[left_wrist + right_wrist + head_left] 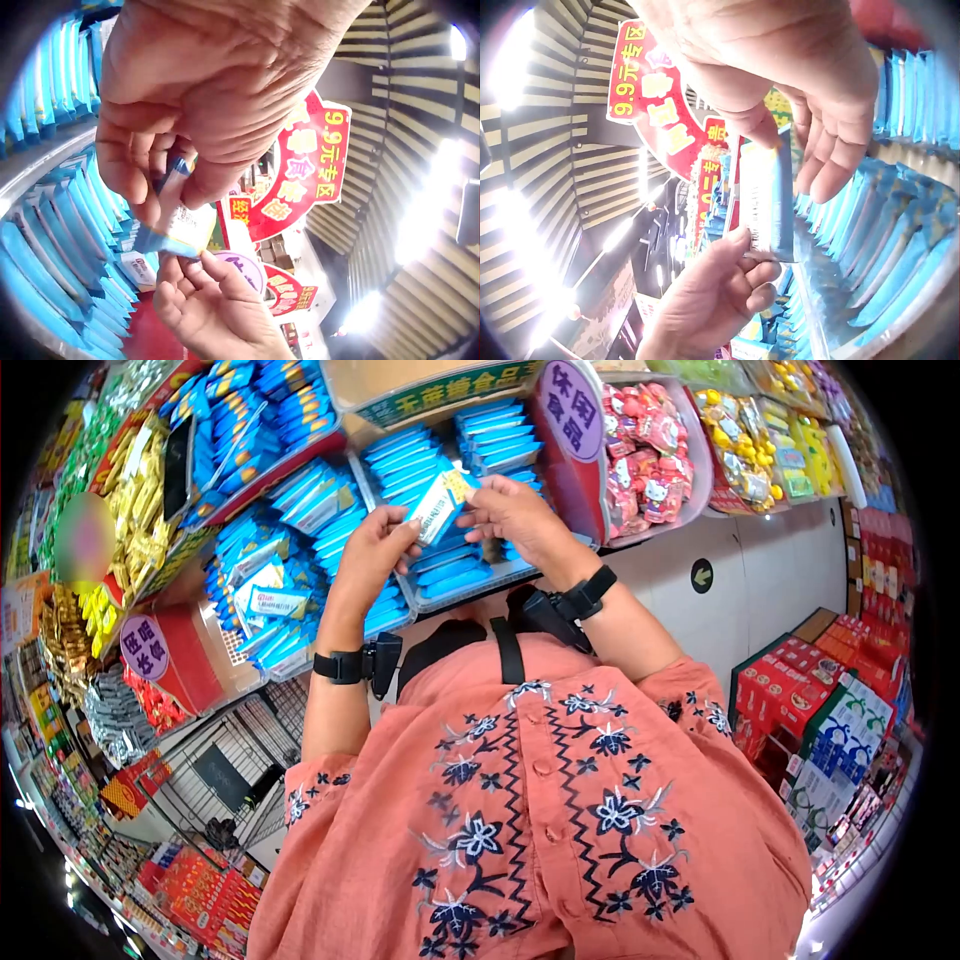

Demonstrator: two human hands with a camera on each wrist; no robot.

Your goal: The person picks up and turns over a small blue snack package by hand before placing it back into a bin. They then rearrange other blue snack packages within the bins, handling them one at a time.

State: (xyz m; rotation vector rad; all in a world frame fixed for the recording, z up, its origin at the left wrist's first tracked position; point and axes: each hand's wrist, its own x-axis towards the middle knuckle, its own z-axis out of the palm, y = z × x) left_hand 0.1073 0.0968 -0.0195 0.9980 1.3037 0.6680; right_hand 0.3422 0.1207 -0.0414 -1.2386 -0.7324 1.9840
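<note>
Between both hands is a small blue and white snack packet [437, 506], its printed white back facing up. My left hand [383, 547] pinches its left end between thumb and fingers. The right hand [518, 520] pinches the opposite end by a corner, as the right wrist view also shows the packet [766, 199] stretched between the two. Right below lies a clear tray [470, 592] filled with rows of the same blue packets [405, 465]. In the left wrist view, more packets [64, 232] stand in close rows beside the hands.
Loose blue packets [270, 595] heap up left of the tray. Pink Hello Kitty packs [648, 455] fill a bin at the right. A wire shopping cart [235, 760] stands at lower left, and stacked red boxes [795, 685] are on the right.
</note>
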